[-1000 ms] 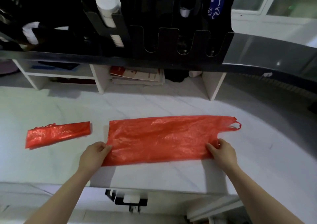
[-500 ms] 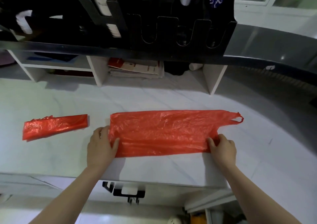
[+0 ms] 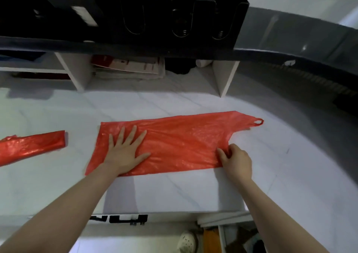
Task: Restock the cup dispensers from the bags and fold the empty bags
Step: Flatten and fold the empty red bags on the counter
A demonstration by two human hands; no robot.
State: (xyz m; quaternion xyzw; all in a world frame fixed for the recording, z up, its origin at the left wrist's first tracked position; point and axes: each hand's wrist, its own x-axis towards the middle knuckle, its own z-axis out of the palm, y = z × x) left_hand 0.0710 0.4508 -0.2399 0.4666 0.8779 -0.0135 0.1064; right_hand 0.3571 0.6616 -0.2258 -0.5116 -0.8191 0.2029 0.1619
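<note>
A red plastic bag (image 3: 180, 142) lies flat and lengthwise on the white counter (image 3: 174, 192), its handle loop at the far right. My left hand (image 3: 125, 152) presses flat on the bag's left end, fingers spread. My right hand (image 3: 235, 160) pinches the bag's near right corner. A second red bag (image 3: 33, 146), folded into a narrow strip, lies to the left. The black cup dispenser (image 3: 174, 14) with its U-shaped slots stands on the dark upper shelf at the top.
Under the dark shelf (image 3: 290, 39) white dividers (image 3: 224, 78) frame cubbies holding stacked papers (image 3: 127, 67). The counter's near edge runs below my forearms. A white shoe (image 3: 187, 242) and orange items sit on the floor below.
My left hand has moved from the bag's left edge onto the bag and spread flat. The right hand keeps its pinch. The view has moved closer and lower.
</note>
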